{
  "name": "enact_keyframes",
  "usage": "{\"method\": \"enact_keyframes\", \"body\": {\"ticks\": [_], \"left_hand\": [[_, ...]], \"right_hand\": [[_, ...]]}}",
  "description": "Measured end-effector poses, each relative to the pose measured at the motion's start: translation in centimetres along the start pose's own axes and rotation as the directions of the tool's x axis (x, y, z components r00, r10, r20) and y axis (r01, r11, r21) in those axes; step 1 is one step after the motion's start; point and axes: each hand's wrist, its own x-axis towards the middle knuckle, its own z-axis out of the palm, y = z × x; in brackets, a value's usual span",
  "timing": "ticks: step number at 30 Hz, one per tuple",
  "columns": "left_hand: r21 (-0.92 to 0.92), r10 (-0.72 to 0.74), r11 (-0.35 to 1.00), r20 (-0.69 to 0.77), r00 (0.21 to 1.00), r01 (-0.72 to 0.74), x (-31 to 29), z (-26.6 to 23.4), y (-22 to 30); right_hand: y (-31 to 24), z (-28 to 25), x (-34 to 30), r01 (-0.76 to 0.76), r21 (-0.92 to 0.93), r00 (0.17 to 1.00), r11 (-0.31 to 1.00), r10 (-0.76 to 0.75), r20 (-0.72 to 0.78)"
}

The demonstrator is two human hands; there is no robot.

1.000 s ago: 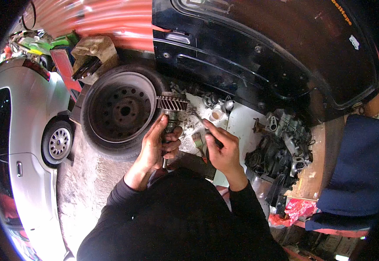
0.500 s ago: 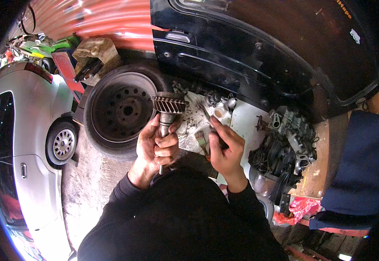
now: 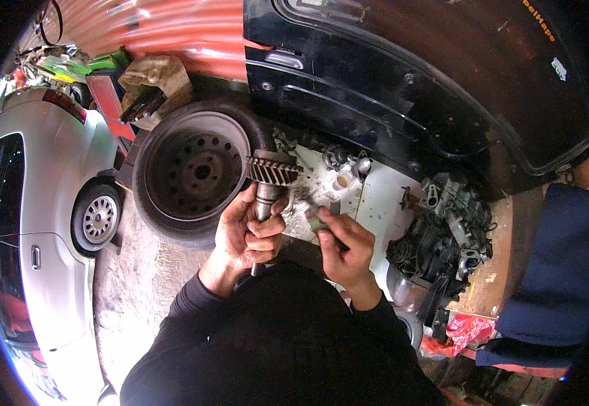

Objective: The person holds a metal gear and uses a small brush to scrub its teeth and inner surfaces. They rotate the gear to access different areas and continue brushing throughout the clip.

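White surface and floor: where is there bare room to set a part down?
On the white surface, a mostly bare patch lies between the small cup and the engine assembly. The floor looks bare between the loose wheel, the silver car and the left sleeve. Crowded: the far side, where metal parts cluster by the cup.

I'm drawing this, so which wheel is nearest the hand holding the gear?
The big loose wheel with a dark rim, beside the left hand and gear. The wheel on the silver car sits farther left and has a paler rim.
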Motion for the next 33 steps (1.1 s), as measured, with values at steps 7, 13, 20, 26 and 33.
{"method": "enact_keyframes", "body": {"ticks": [7, 13, 20, 26, 33], "left_hand": [[0.533, 0.267, 0.84, -0.236, 0.934, -0.105, 0.1, 2.7, -1.3], [0.751, 0.496, 0.66, -0.413, 0.764, -0.023, 0.7, 6.2, -2.4], [0.755, 0.519, 0.654, -0.5, 0.693, 0.055, 1.1, 6.5, -2.9], [0.863, 0.577, 0.502, -0.374, 0.726, 0.046, 1.4, 4.2, -2.8], [0.993, 0.794, 0.115, -0.089, 0.601, -0.004, 1.6, 3.2, -2.8]], "right_hand": [[-0.5, -1.0, 0.5, -0.023, 0.006, 0.999, 1.0, 0.023, 0.039], [-1.8, -3.2, 3.1, -0.055, -0.052, 0.991, 0.997, 0.061, 0.121], [-2.5, -5.2, 4.7, 0.016, -0.105, 0.986, 0.994, 0.002, 0.169], [-1.9, -3.3, 3.6, -0.003, -0.066, 0.983, 0.998, 0.015, 0.181], [-2.3, -2.5, 3.1, -0.085, -0.132, 0.975, 0.988, 0.109, 0.191]]}}
